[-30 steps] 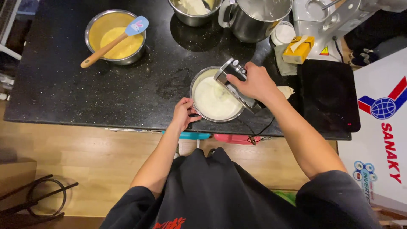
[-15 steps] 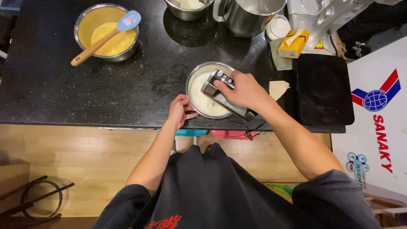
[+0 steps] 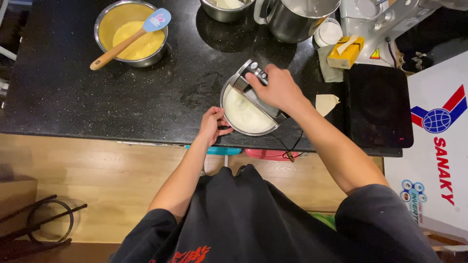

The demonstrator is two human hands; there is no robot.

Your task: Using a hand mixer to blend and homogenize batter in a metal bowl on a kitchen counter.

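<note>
Your steel bowl [image 3: 239,119] stands at the near edge of the black speckled surface [image 3: 97,102], a little right of the middle, and it holds a white, creamy mass. Over it you hold a grey hand mixer [image 3: 253,90]; its lower part goes down into the bowl. Your right hand [image 3: 279,88] is closed around the mixer's handle from above. Your left hand [image 3: 212,124] is curled on the near left rim of the bowl, with the fingers bent against the rim.

The surface is dark stone, and a wooden floor [image 3: 73,180] lies below its near edge. At the far left stands a second steel bowl [image 3: 130,33] with yellow batter, and a spatula [image 3: 127,39] with a wooden handle and light blue blade rests across it. At the far side are a big steel mixing bowl with handle [image 3: 300,17] and a yellow carton [image 3: 345,52]. To the right lies a black induction plate [image 3: 378,104].
</note>
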